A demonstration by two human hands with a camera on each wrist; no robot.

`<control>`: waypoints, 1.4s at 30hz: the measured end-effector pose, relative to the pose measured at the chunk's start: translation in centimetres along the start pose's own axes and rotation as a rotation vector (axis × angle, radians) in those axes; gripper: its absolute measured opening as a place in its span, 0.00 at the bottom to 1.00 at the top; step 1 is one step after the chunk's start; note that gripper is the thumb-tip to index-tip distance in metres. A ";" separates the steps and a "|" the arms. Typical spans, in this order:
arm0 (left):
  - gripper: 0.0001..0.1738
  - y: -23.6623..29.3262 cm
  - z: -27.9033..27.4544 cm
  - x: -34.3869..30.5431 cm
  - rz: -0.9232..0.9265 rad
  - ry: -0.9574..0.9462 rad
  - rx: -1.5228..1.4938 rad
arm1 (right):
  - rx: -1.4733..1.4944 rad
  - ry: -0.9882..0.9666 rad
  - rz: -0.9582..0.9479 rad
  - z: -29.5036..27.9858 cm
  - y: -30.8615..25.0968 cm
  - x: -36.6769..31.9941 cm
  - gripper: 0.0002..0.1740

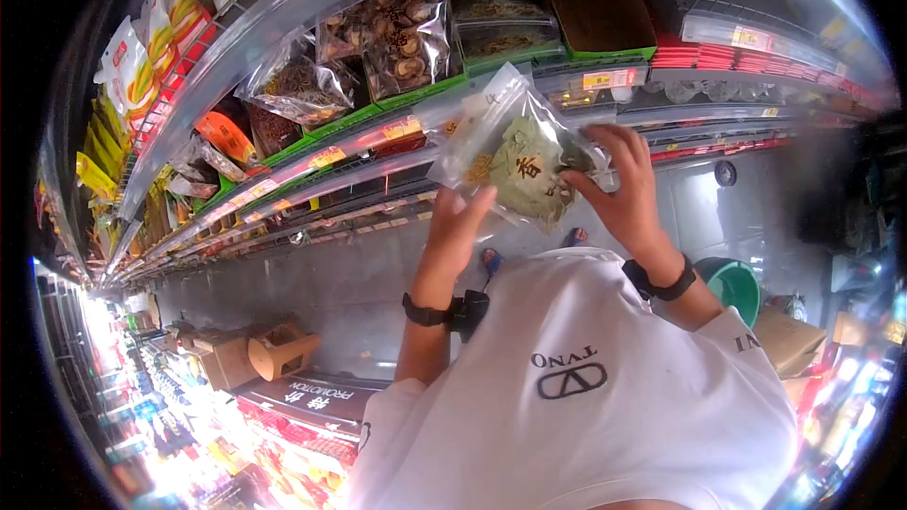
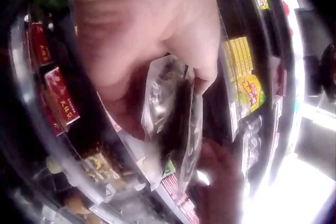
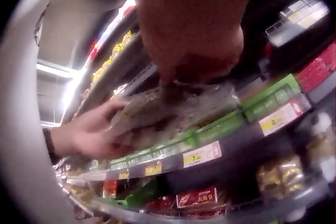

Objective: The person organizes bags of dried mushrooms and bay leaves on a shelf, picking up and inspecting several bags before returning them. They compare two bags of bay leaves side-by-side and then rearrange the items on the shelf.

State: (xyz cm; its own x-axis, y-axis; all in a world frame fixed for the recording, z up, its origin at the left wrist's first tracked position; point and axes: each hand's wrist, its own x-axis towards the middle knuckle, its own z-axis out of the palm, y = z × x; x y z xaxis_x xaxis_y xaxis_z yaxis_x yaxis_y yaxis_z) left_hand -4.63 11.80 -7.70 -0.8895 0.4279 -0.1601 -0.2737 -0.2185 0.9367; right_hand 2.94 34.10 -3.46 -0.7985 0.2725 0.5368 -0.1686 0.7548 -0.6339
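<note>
A clear plastic bag of dried pale-green leaves (image 1: 531,162), printed with dark characters, is held up in front of the shelves. My left hand (image 1: 458,229) grips its lower left edge, thumb across the front. On the opposite side my right hand (image 1: 625,191) pinches the edge, its thumb on the front and fingers round the side. The left wrist view has the bag (image 2: 164,95) edge-on between the left hand's thumb and fingers. From the right wrist, the bag (image 3: 176,109) looks blurred, with the left hand (image 3: 89,133) at its far end.
Bags of dried mushrooms (image 1: 406,33) stand in green-edged trays on the shelf ahead, beside a brown box (image 1: 593,2). Price tags (image 1: 609,80) line the shelf edge. Behind me are a green tub (image 1: 732,288), cardboard boxes (image 1: 222,359) and a promotion display (image 1: 316,397).
</note>
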 end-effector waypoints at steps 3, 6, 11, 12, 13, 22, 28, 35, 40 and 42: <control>0.33 0.6 0.3 -0.1 0.043 -0.023 0.025 | 0.245 -0.270 0.378 -0.5 1.4 0.0 0.28; 0.31 -0.1 -0.6 -0.4 0.050 -0.017 0.069 | 0.591 -0.472 0.599 -0.3 4.2 -1.6 0.29; 0.29 -0.1 -3.0 0.0 -0.039 0.171 -0.087 | 0.943 -0.239 0.737 -0.4 5.8 -2.7 0.23; 0.28 0.1 -3.2 0.0 -0.033 0.195 -0.119 | 0.954 -0.169 0.749 -0.7 6.2 -2.8 0.23; 0.28 0.5 -3.4 -0.3 -0.027 0.221 -0.149 | 0.967 -0.098 0.760 -1.0 6.5 -2.9 0.22; 0.30 0.7 -4.6 -0.9 0.012 0.175 -0.230 | 1.032 -0.018 0.833 -1.5 8.0 -3.1 0.16; 0.34 1.3 -6.4 -0.6 -0.032 -0.423 -1.019 | 1.462 -0.067 0.780 -1.6 10.2 -3.6 0.20; 0.33 1.3 -5.4 -0.4 0.028 -0.705 -1.352 | 2.019 -0.068 0.725 -1.3 9.3 -3.6 0.19; 0.26 1.7 -4.8 -1.2 0.008 -0.576 -1.311 | 2.377 -0.127 0.653 -0.3 11.1 -4.2 0.23; 0.27 1.2 -5.7 -1.2 -0.031 -0.560 -1.225 | 2.375 -0.138 0.678 -0.9 10.0 -3.7 0.23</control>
State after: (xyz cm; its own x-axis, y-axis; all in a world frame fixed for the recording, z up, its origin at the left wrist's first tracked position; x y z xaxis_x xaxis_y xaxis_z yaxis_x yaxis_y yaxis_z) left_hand -5.98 6.04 -8.15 -0.6896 0.6807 0.2471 -0.7008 -0.7133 0.0094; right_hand 4.71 41.18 -11.32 -0.9909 -0.0102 0.1343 0.0152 -0.9992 0.0361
